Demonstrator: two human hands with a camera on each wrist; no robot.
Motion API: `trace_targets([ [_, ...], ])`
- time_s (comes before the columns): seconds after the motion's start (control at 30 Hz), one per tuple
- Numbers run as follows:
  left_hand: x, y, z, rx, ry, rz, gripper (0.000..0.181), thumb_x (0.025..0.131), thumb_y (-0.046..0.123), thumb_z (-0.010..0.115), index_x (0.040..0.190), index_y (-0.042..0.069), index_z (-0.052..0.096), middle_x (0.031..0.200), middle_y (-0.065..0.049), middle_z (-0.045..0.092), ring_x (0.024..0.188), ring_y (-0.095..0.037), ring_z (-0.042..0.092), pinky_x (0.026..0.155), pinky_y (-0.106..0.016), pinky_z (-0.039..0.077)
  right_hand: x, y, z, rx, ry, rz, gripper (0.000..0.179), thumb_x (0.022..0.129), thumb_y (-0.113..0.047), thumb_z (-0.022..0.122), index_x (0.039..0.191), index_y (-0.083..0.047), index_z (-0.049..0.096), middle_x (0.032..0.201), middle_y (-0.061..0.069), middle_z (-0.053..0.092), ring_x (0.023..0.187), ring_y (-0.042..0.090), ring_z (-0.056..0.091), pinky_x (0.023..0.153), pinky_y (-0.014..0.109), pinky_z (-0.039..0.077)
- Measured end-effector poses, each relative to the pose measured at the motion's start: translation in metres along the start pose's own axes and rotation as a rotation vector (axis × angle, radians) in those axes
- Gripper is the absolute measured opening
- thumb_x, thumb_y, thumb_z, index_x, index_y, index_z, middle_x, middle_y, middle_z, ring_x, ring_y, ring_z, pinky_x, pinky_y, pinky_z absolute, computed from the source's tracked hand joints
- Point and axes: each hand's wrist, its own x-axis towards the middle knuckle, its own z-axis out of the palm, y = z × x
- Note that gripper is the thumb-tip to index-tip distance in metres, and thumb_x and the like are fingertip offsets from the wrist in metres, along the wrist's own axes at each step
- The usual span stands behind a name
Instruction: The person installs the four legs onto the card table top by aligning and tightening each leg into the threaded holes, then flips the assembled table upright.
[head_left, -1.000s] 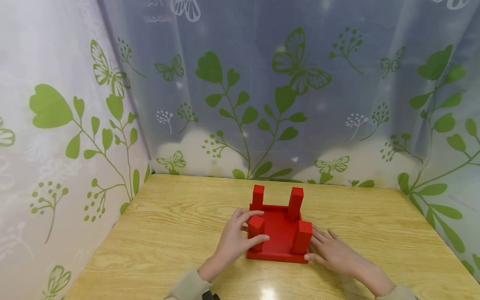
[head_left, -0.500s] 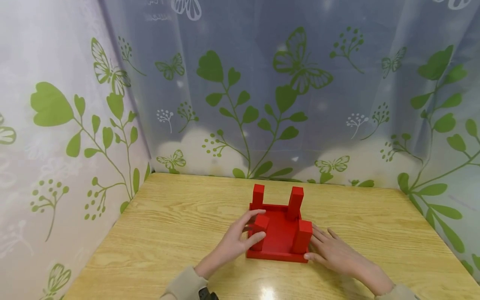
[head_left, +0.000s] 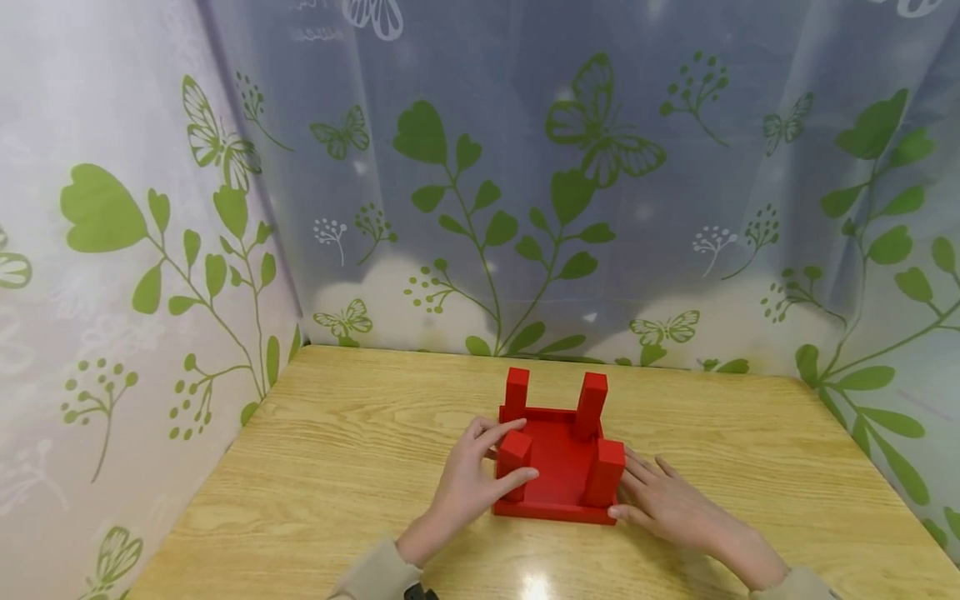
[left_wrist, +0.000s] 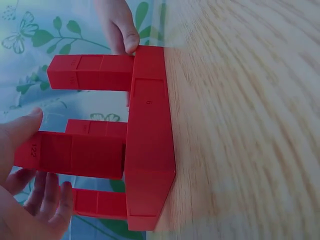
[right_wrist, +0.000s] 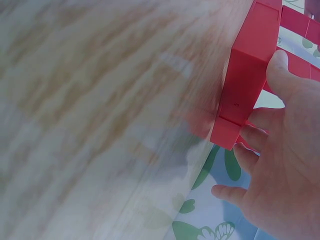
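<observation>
A shallow red base (head_left: 555, 512), with square red legs standing up at its corners, lies on the wooden table. My left hand (head_left: 467, 482) grips the near-left leg (head_left: 513, 467), thumb on one side and fingers round the other. In the left wrist view that leg (left_wrist: 82, 155) bears the number 122 near its free end, and a dark gap shows where it meets the base. At the base's right side my right hand (head_left: 667, 504) rests with extended fingers along the wall, its thumb touching the near-right corner beside another leg (head_left: 604, 475).
Two more red legs (head_left: 591, 407) rise at the back of the base. Behind the table (head_left: 337, 433) hangs a curtain (head_left: 480, 208) with green leaves and butterflies; patterned sheets also close off the left and right sides.
My left hand turned one way with the near-left leg, then turned back, so the leg's top has shifted slightly right and back left. The right hand and base have stayed put.
</observation>
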Motion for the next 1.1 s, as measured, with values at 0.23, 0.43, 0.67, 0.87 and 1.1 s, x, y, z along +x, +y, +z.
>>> trace_targets([
  [0.23,0.0005,-0.0064,-0.002,-0.147,-0.175,0.077,0.05,0.102,0.02,0.062,0.149,0.015,0.046,0.136,-0.011,0.064,0.119,-0.023,0.064,0.104,-0.04,0.05,-0.0002,0.0002,-0.001,0.003,-0.001,0.0,0.073,0.1,-0.051,0.055,0.152,-0.001,0.044,0.158,0.024,0.037,0.144,0.049,0.034,0.108,0.075,0.026],
  [0.43,-0.0012,-0.0067,-0.0036,-0.191,-0.255,0.061,0.053,0.106,0.022,0.055,0.155,0.016,0.037,0.144,-0.011,0.058,0.13,-0.026,0.057,0.112,-0.045,0.043,0.0002,0.0014,0.0005,-0.005,0.003,-0.006,0.073,0.1,-0.051,0.055,0.152,-0.002,0.045,0.157,0.023,0.039,0.143,0.049,0.035,0.107,0.075,0.027],
  [0.67,-0.0024,-0.0048,-0.0012,-0.087,-0.146,0.018,0.058,0.097,0.031,0.07,0.149,0.017,0.048,0.141,-0.002,0.056,0.124,-0.022,0.056,0.104,-0.045,0.05,0.0,-0.0001,-0.0001,-0.003,-0.001,0.0,0.073,0.1,-0.052,0.055,0.151,-0.001,0.045,0.157,0.024,0.039,0.144,0.049,0.035,0.108,0.075,0.027],
  [0.87,-0.0027,-0.0037,0.0034,-0.016,0.015,0.0,0.06,0.081,0.031,0.087,0.131,0.014,0.059,0.111,0.003,0.059,0.099,-0.017,0.059,0.086,-0.04,0.057,0.0,-0.002,-0.0019,0.012,-0.011,0.008,0.074,0.1,-0.052,0.055,0.152,-0.001,0.045,0.157,0.024,0.038,0.144,0.049,0.034,0.108,0.075,0.026],
  [1.1,-0.0039,-0.003,0.0054,-0.009,0.062,0.004,0.051,0.078,0.018,0.09,0.119,0.011,0.06,0.107,0.003,0.062,0.095,-0.016,0.062,0.08,-0.038,0.06,0.0002,-0.0007,-0.001,0.013,-0.003,0.003,0.073,0.1,-0.053,0.054,0.152,-0.001,0.044,0.158,0.024,0.038,0.144,0.049,0.033,0.107,0.076,0.026],
])
